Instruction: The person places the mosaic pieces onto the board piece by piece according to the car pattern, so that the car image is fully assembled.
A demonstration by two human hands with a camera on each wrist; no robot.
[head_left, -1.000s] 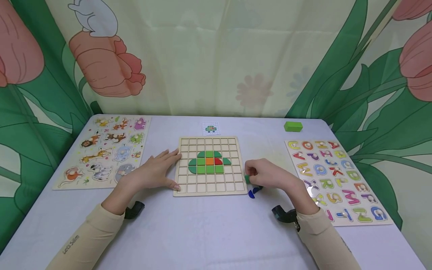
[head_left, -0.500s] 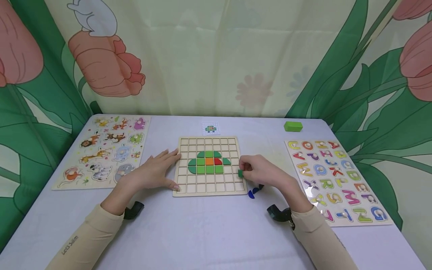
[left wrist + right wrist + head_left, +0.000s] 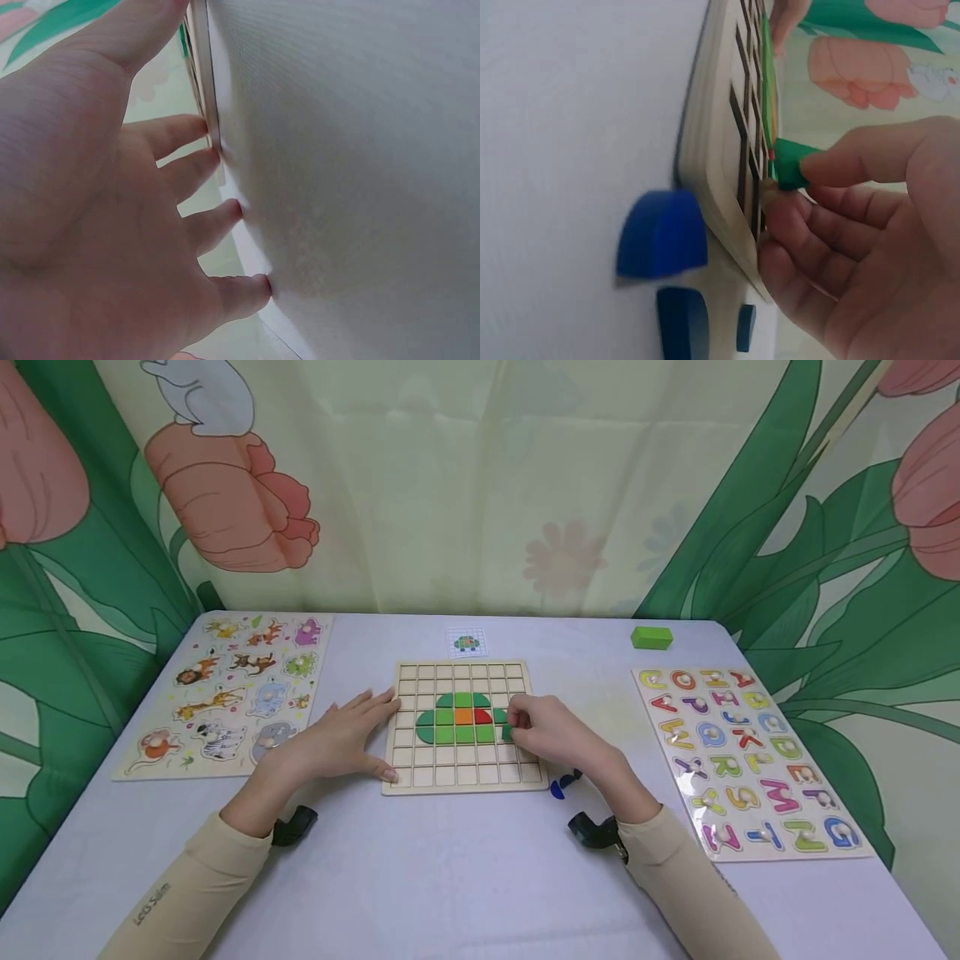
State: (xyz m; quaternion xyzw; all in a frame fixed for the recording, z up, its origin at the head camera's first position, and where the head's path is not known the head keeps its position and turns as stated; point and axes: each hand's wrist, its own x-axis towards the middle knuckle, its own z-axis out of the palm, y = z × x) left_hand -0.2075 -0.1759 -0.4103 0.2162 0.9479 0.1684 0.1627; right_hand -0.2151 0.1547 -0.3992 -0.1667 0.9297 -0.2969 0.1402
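A wooden grid board (image 3: 465,777) lies mid-table, with green, orange and red tiles (image 3: 465,717) set in its squares. My left hand (image 3: 337,743) rests at the board's left edge, fingers spread, thumb on the front left corner. In the left wrist view its fingertips (image 3: 201,127) touch the edge and the cloth. Over the right side of the board, my right hand (image 3: 551,727) pinches a dark green tile (image 3: 791,163) between thumb and forefinger, close beside the set tiles. Several blue pieces (image 3: 664,234) lie on the cloth off the board's front right corner.
Behind the board lies a small pattern card (image 3: 467,642). An animal puzzle board (image 3: 240,693) is at the left and a letter puzzle board (image 3: 750,760) at the right. A green block (image 3: 652,638) sits at the back right.
My right hand has moved left from beside the board to over its right side, carrying the dark green tile. The left hand stays at the board's left edge.
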